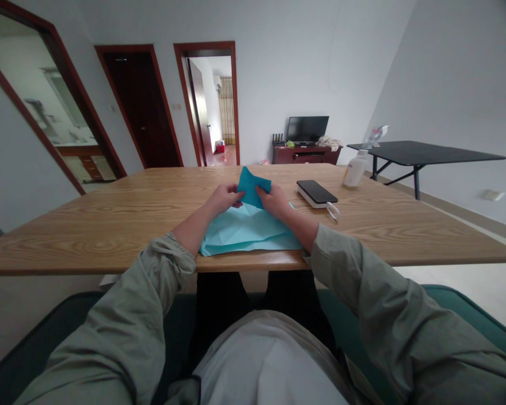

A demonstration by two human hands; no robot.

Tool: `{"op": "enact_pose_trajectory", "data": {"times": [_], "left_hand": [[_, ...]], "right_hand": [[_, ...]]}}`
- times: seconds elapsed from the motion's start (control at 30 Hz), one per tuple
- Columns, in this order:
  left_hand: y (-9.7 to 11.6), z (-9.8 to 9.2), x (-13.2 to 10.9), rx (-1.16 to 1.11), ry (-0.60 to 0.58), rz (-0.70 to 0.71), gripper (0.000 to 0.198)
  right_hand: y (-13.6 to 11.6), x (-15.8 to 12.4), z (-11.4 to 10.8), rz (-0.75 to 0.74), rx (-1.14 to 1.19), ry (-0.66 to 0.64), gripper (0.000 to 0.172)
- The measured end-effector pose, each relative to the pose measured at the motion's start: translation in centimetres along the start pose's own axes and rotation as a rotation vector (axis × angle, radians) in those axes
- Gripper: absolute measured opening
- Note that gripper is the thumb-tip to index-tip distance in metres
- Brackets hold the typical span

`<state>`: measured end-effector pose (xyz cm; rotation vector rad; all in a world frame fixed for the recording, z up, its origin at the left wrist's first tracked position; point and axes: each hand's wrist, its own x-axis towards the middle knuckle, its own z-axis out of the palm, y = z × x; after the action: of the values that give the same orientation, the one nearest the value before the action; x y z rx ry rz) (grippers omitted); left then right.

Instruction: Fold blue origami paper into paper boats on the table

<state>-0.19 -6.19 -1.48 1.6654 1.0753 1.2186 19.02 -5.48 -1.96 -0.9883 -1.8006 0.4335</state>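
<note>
Between my two hands is a small folded piece of blue paper point(253, 187), held up above the table with one corner pointing upward. My left hand point(226, 198) pinches its left edge. On the other side, my right hand point(274, 199) grips the lower right part, thumb on the near face. Below them, larger light-blue creased sheets point(248, 228) lie flat near the table's front edge, partly covered by my right forearm.
The wooden table point(152, 219) spreads out to both sides. Right of my hands lie a black phone point(317, 192) on a white block with a cord loop point(333, 211), and a clear pump bottle point(355, 169). Behind stands a black folding table point(430, 153).
</note>
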Motion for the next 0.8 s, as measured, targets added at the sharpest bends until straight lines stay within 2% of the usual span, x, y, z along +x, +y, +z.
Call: {"op": "enact_pose_trajectory", "data": {"times": [0.17,0.27,0.6,0.8], "left_hand": [[-0.02,-0.18,0.40,-0.054,0.112,0.019,0.038],[-0.01,-0.38,0.48,-0.108,0.149,0.031,0.043],[-0.46,-0.56,0.59,-0.131,0.155,0.082,0.049],[0.37,-0.25,0.02,-0.122,0.136,0.031,0.050]], "right_hand": [[0.88,0.47,0.51,0.022,0.333,0.039,0.038],[1.03,0.45,0.68,0.065,0.434,0.055,0.041],[0.25,0.13,-0.06,0.100,0.243,0.146,0.037],[0.33,0.07,-0.05,0.073,0.249,0.129,0.037]]}}
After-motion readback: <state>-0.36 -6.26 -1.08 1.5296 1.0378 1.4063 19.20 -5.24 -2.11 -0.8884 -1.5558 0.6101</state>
